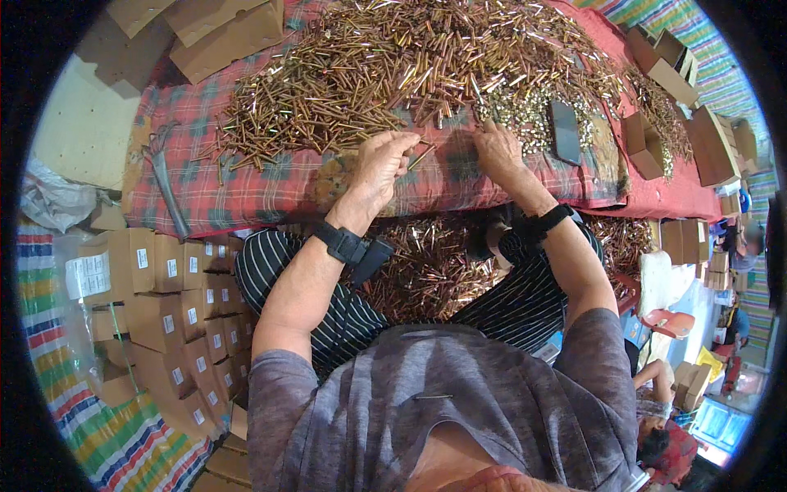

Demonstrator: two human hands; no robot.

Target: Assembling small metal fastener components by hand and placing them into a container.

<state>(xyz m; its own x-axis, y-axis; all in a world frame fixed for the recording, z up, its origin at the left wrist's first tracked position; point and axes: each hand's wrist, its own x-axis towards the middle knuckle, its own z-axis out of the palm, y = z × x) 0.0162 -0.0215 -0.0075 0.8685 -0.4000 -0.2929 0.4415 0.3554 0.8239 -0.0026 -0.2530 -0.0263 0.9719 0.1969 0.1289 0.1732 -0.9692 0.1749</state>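
Observation:
My left hand (380, 170) is closed in a pinch at the near edge of a big heap of thin copper-coloured tubes (320, 98). One such tube (421, 157) slants at its fingertips and seems held there. To the right, my right hand (498, 153) has its fingers drawn together at the edge of a spread of small shiny gold-and-silver pieces (525, 111). Whatever lies between those fingertips is too small to make out. Both hands rest low over a red plaid cloth (287, 184) covering the table.
A dark phone-like slab (564, 131) lies beside the small pieces. At the left edge is a grey strap-like tool (166, 193). Open cartons (643, 146) stand at right, and stacked labelled boxes (164, 320) at lower left. More tubes (426, 271) lie between my legs. Other people sit far right.

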